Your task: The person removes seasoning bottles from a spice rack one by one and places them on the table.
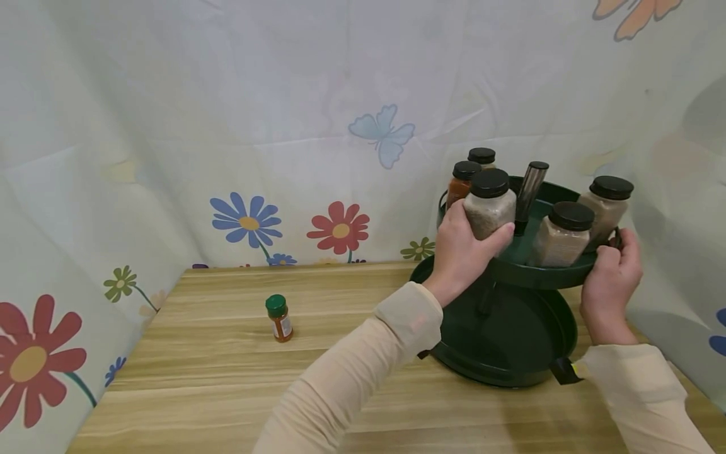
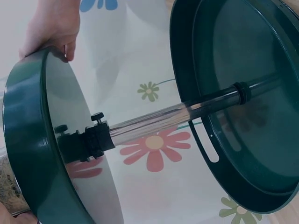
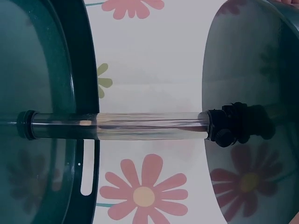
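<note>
At the near left side of a green two-tier turntable rack's upper tray (image 1: 527,275), my left hand (image 1: 462,252) grips a spice jar (image 1: 491,211) with a black lid and greyish, speckled contents. Whether the jar's base touches the tray is hidden. My right hand (image 1: 612,284) grips the right rim of that tray, its thumb on the near side; the left wrist view also shows this hand (image 2: 53,28) on the rim. Two jars of beige powder (image 1: 561,236) stand on the tray near the right hand. Behind the held jar are an orange-red spice jar (image 1: 458,183) and another black-lidded jar (image 1: 482,156).
A metal post (image 1: 532,192) rises through the upper tray. Below it, the round lower tray (image 1: 510,328) sits on the wooden table (image 1: 227,384). A small green-capped spice bottle (image 1: 280,318) stands to the left. A flower-printed curtain (image 1: 295,139) hangs behind.
</note>
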The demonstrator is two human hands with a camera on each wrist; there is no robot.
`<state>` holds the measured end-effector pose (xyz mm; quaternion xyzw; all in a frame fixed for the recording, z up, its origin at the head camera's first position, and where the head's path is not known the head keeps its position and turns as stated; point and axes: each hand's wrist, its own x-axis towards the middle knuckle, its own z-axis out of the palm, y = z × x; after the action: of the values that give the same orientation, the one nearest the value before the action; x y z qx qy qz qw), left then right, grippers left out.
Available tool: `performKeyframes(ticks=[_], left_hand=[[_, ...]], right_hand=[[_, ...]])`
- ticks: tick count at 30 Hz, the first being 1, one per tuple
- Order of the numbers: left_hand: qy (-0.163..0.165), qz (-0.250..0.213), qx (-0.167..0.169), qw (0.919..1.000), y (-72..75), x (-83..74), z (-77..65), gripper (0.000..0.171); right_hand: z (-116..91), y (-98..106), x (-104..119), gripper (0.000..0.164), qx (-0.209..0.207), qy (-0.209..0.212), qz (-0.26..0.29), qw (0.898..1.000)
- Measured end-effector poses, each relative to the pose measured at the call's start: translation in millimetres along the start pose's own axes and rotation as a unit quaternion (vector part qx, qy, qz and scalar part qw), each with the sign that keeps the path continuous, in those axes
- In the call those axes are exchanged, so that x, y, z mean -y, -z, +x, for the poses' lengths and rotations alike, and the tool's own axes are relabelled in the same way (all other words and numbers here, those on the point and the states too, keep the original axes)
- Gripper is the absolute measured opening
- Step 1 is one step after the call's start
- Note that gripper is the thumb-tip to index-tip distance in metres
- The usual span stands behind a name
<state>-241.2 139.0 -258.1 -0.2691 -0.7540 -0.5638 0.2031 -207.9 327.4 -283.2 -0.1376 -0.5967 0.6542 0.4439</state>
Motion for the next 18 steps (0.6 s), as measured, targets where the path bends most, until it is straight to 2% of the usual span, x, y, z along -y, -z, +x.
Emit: performKeyframes(ticks=[7, 13, 18], left_hand=[[-0.005, -0.03, -0.006, 0.9995, 6.2, 1.7, 1.8, 0.055], [-0.014, -0.036, -0.006, 0.9992, 13.2, -1.3, 2.4, 0.052], [0.001, -0.037, -0.008, 0.9993, 18.9, 0.8, 0.3, 0.054]], right_hand=[[0, 0, -1, 0.046, 0.002, 0.004, -0.004, 1.0], [1, 1, -1, 0.048, 0.002, -0.002, -0.023, 1.0], [1, 1, 0, 0.048, 0.001, -0.002, -0.037, 0.999]])
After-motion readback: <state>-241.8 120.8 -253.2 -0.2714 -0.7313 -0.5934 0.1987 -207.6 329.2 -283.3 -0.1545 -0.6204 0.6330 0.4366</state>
